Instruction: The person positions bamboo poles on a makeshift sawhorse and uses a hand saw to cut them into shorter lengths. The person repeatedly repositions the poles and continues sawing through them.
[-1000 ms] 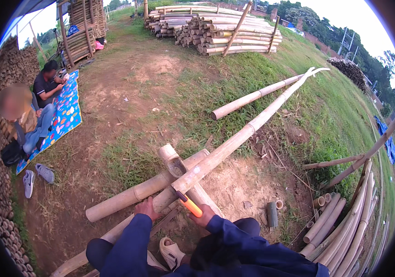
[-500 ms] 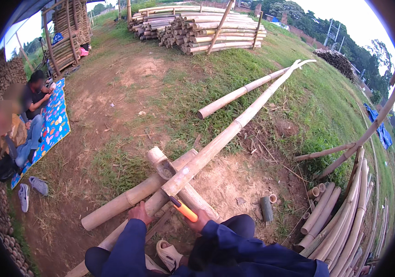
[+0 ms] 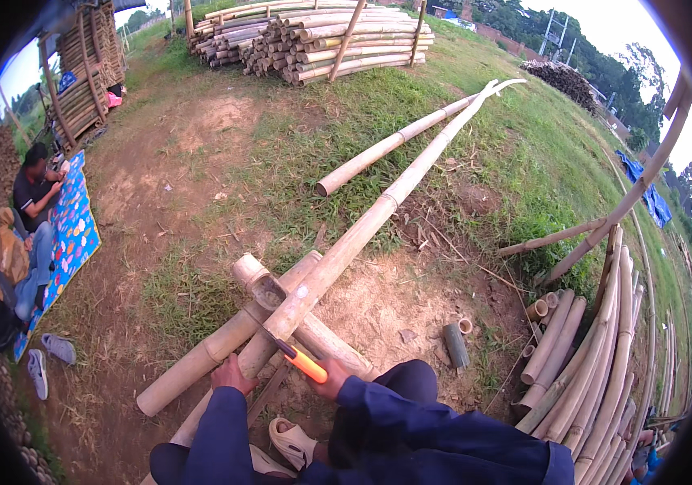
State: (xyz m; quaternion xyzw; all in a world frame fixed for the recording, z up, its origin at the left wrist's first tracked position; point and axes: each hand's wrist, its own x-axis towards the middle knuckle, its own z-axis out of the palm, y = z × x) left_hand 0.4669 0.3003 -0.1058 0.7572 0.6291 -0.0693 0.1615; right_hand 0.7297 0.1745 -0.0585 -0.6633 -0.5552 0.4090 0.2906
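Note:
A long pale bamboo pole [image 3: 355,229] slopes from far right down toward me, its near part lying across shorter bamboo pieces. My left hand [image 3: 232,377] grips a darker bamboo length [image 3: 257,353] in line with its near end; whether the two are one pole I cannot tell. In my closed right hand [image 3: 331,380] is a tool with an orange handle [image 3: 307,365] and a black front part, held against the pole's near end. Its blade, if any, cannot be made out. A notched bamboo post [image 3: 325,335] crosses underneath, beside a thick bamboo piece [image 3: 200,360].
Another bamboo pole [image 3: 398,147] lies beyond. Bundled poles [image 3: 596,364] and a short dark cut piece [image 3: 456,346] lie at right. A large bamboo stack [image 3: 346,48] stands far off. Two people sit at left by a blue patterned mat [image 3: 75,218], near grey shoes [image 3: 59,347].
The whole view has shifted, with the scene moving slightly left and up. Both hands keep their places on the bamboo and the orange-handled tool.

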